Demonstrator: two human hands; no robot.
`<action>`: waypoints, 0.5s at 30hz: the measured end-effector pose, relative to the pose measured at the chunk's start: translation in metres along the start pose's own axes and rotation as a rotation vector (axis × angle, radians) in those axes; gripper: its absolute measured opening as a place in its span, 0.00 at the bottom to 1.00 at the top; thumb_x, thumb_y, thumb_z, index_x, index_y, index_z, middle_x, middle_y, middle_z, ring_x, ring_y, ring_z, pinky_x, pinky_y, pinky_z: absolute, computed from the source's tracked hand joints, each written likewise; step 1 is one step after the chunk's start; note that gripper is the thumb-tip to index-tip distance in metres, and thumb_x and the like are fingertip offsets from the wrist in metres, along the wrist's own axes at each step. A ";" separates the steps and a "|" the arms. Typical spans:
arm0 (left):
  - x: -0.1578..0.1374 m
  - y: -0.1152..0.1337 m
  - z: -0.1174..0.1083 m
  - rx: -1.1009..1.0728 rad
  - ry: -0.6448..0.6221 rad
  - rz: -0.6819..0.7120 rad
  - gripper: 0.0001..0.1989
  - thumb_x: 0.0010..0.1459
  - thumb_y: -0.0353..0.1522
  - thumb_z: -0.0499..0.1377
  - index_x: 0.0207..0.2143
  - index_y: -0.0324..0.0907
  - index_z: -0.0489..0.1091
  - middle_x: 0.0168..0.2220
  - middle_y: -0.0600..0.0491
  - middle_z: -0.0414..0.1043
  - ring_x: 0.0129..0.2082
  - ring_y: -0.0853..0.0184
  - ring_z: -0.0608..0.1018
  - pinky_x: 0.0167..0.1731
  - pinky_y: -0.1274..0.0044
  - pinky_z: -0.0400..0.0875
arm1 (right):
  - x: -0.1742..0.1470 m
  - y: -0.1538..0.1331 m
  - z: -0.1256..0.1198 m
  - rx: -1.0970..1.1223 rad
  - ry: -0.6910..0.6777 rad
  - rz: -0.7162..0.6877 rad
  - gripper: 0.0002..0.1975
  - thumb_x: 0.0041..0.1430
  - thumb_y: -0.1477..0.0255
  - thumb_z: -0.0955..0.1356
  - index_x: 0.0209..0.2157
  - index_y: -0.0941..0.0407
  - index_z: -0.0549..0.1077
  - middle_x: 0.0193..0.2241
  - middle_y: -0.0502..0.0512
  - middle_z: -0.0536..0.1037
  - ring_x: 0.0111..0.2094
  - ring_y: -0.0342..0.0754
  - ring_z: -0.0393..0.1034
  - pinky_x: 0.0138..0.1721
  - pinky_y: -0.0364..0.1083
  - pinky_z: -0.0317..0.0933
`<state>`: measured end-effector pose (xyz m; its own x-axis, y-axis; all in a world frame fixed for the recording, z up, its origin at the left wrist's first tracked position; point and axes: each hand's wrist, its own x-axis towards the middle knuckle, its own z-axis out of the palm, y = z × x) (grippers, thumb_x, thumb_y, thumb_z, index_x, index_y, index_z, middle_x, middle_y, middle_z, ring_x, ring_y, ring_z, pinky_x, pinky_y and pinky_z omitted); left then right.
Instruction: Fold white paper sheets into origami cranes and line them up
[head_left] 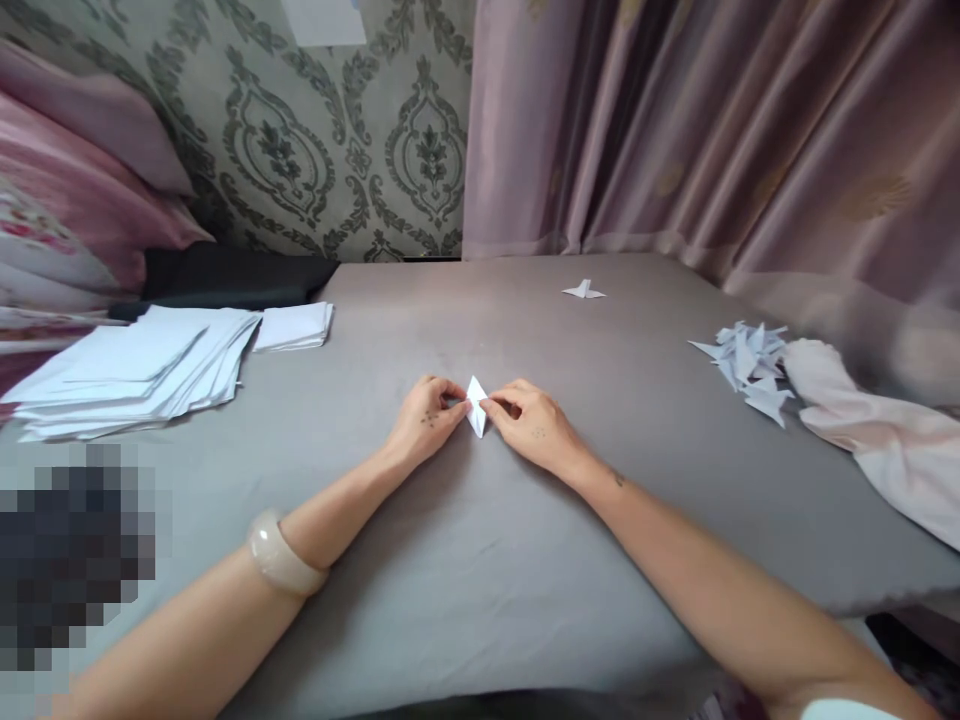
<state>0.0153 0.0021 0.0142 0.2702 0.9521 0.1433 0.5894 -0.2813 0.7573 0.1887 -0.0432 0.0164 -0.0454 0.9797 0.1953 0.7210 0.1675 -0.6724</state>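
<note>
A small folded white paper (477,415) is at the middle of the worktop (480,570), held between the person's 2 hands. It is a narrow diamond shape, with 1 point towards the far side and 1 towards the near side. The left hand (426,418) has its grip closed on the paper's left edge, thumb and fingertips pinched together. The right hand (534,425) pinches the right edge in the same way, so the 2 grips face each other across the paper. A pale bracelet (283,560) circles the left forearm.

On the left of the worktop lies a large, uneven stack of white sheets (142,370). Just beside it, on its right, is a smaller stack of paper (294,327), and a black item (232,275) lies behind them on the far side. At the far right, 1 folded paper piece (584,290) lies by itself. Nearer and further right is a heap of pointed folded pieces (746,362), next to a crumpled pale cloth (885,440). A mauve curtain (660,120) hangs along the far right, beside a patterned wall (352,130). Pixelation hides something dark at the near left.
</note>
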 end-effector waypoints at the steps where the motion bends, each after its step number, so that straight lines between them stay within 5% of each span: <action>1: 0.000 0.000 0.000 -0.013 0.002 0.007 0.09 0.50 0.36 0.60 0.31 0.39 0.73 0.31 0.53 0.66 0.28 0.69 0.68 0.33 0.74 0.67 | 0.003 0.000 0.002 0.017 0.011 0.030 0.13 0.60 0.62 0.65 0.33 0.52 0.79 0.34 0.53 0.75 0.32 0.44 0.69 0.38 0.45 0.61; 8: -0.003 0.002 -0.006 -0.424 0.097 -0.205 0.10 0.52 0.35 0.59 0.35 0.39 0.72 0.25 0.56 0.67 0.23 0.72 0.67 0.24 0.79 0.60 | 0.022 -0.004 -0.005 0.389 0.026 0.170 0.10 0.51 0.64 0.69 0.32 0.55 0.78 0.32 0.54 0.78 0.33 0.46 0.70 0.39 0.47 0.62; 15: -0.005 0.010 -0.019 -0.863 0.102 -0.059 0.13 0.50 0.38 0.64 0.36 0.39 0.71 0.36 0.51 0.73 0.35 0.69 0.75 0.35 0.78 0.66 | 0.036 -0.024 -0.020 0.925 -0.162 0.337 0.09 0.46 0.66 0.70 0.30 0.55 0.74 0.29 0.52 0.77 0.33 0.46 0.70 0.39 0.46 0.62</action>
<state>0.0059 -0.0029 0.0335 0.1631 0.9800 0.1140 -0.1942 -0.0813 0.9776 0.1838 -0.0138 0.0543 -0.0815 0.9835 -0.1614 -0.1052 -0.1695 -0.9799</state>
